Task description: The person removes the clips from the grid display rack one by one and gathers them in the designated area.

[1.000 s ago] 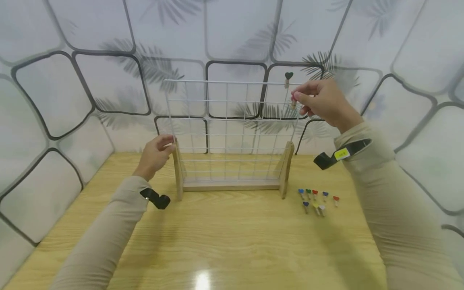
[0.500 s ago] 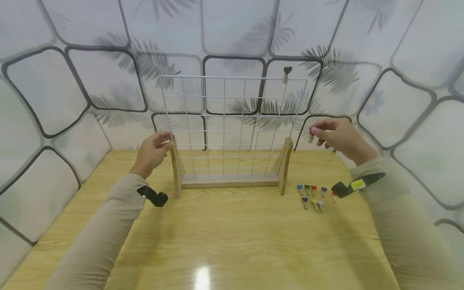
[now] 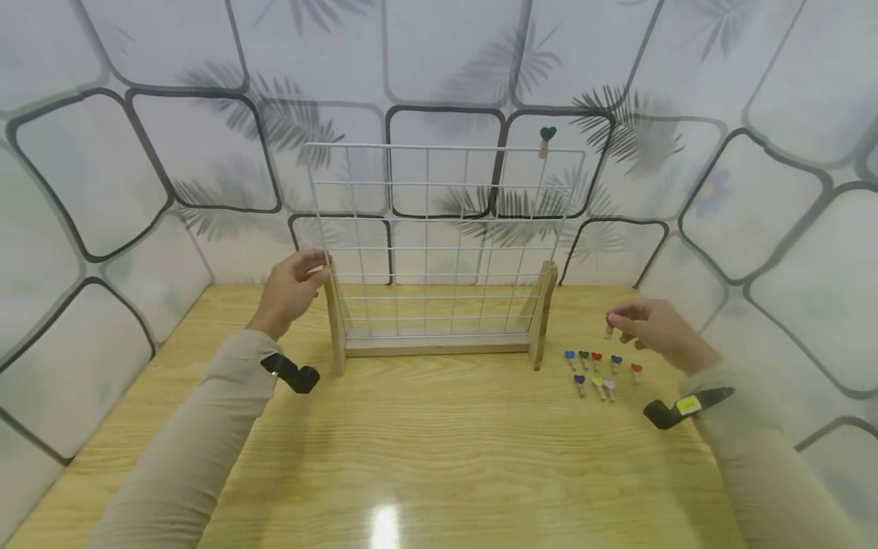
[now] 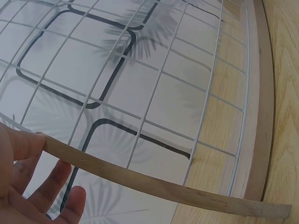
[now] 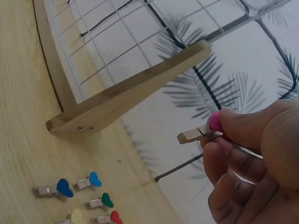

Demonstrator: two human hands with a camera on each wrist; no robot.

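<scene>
- Fingers (image 5: 243,128) of the right hand (image 3: 652,329) pinch a small wooden peg with a pink heart (image 5: 201,132), held in the air just above the row of loose pegs (image 3: 601,370); the left hand's (image 3: 288,290) fingers are curled on the top of the left wooden upright (image 4: 140,179) of the grid stand.
- Wire grid (image 3: 439,229) stands upright between two wooden feet; bracing that upright seems wise, so the stand does not tip.
- Light wood-grain surface (image 3: 425,457) carries the stand, with the loose pegs right of it.
- Padded walls printed with palm leaves and dark rounded outlines enclose the space.
- One green-heart peg (image 3: 546,139) sits on the top wire.
</scene>
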